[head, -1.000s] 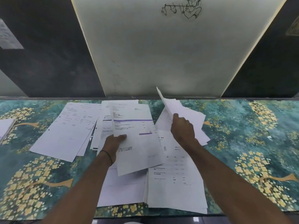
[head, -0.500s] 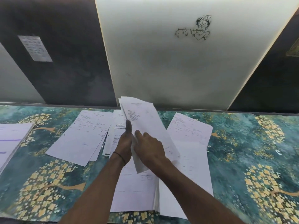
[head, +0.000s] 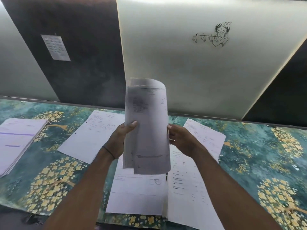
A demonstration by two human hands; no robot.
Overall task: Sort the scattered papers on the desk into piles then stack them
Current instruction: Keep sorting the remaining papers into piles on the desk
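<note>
A person holds a sheaf [head: 147,130] of printed papers upright above the tabletop [head: 265,163], both hands closed on it. The left hand [head: 122,138] grips the left edge, thumb across the front sheet and fingers hidden behind, while the right hand [head: 181,140] curls its fingers against the right edge. The sheaf is blurred; its top bows over to the right and its lower edges hang uneven. A thin dark band [head: 108,151] circles the left wrist.

More papers lie flat on the teal tabletop (patterned with gold blossom). A near pile [head: 136,193] sits directly under the sheaf, with a second pile [head: 187,188] touching its right side. A tilted sheet [head: 93,135] lies beside the left forearm, and another sheet [head: 209,135] lies beyond the right hand. A squared stack [head: 18,140], its top page marked with purple lines, lies well apart at the far left.

Behind the tabletop stands a pale panel [head: 166,63] bearing a line drawing [head: 212,35] of a flute player. A small printed notice [head: 55,47], too blurred to read, is fixed to the dark wall to its left
</note>
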